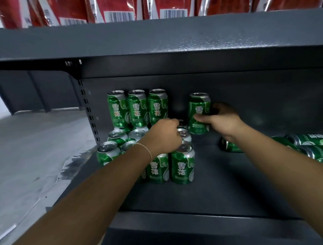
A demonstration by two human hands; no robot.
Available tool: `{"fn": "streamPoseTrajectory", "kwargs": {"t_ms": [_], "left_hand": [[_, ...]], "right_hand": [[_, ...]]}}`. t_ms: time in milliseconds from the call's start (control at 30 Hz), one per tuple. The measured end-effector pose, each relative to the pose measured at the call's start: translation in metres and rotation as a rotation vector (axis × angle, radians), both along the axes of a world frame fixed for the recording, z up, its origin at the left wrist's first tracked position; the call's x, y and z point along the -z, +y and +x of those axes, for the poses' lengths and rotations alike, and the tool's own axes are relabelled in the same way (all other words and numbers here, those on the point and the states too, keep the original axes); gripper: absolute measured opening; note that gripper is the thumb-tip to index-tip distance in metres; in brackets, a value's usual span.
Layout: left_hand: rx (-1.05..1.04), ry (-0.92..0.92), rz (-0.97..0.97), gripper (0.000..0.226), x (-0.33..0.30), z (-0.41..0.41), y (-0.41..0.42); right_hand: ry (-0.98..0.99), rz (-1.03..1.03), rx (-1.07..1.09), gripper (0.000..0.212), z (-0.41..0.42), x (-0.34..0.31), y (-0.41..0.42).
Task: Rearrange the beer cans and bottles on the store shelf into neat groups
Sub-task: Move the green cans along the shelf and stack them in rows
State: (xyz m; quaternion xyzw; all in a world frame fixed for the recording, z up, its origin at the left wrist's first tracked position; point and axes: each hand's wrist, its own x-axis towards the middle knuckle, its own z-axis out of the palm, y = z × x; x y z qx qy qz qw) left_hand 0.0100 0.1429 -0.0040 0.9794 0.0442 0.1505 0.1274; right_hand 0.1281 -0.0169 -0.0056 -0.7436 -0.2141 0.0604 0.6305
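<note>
Right hand (223, 121) grips an upright green can (199, 114); left hand (162, 135) curls over the silver tops of stacked green cans (182, 164) beneath it.

The left hand (162, 136) covers the tops of the middle standing cans (184, 135), so what its fingers touch can't be made out. The right forearm (273, 152) hides most of a lying can (228, 146). More lying cans (319, 147) run off the right edge. Red packages (167, 2) above are cut by the top edge, their print unreadable. Lower-tier cans behind the front rows show only lids.
</note>
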Motion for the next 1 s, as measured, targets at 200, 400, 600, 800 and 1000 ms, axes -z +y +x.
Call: {"fn": "streamPoseTrajectory", "kwargs": {"t_ms": [200,400,600,800,1000], "left_hand": [[0.068,0.098,0.014,0.03,0.004,-0.003,0.025],[0.126,0.111,0.033,0.035,0.01,-0.004,0.035],[0.15,0.082,0.098,0.04,0.014,-0.004,0.04],[0.14,-0.1,0.105,0.045,0.024,-0.006,0.041],[0.113,-0.187,0.135,0.048,0.033,-0.007,0.039]], "right_hand": [[-0.044,-0.007,0.088,0.059,0.007,-0.008,0.035],[-0.097,-0.052,0.138,0.041,0.01,-0.014,0.054],[-0.08,-0.044,0.125,0.04,0.003,-0.012,0.065],[-0.108,-0.072,0.146,0.038,0.0,-0.006,0.071],[-0.127,-0.091,0.15,0.035,-0.002,-0.005,0.073]]}}
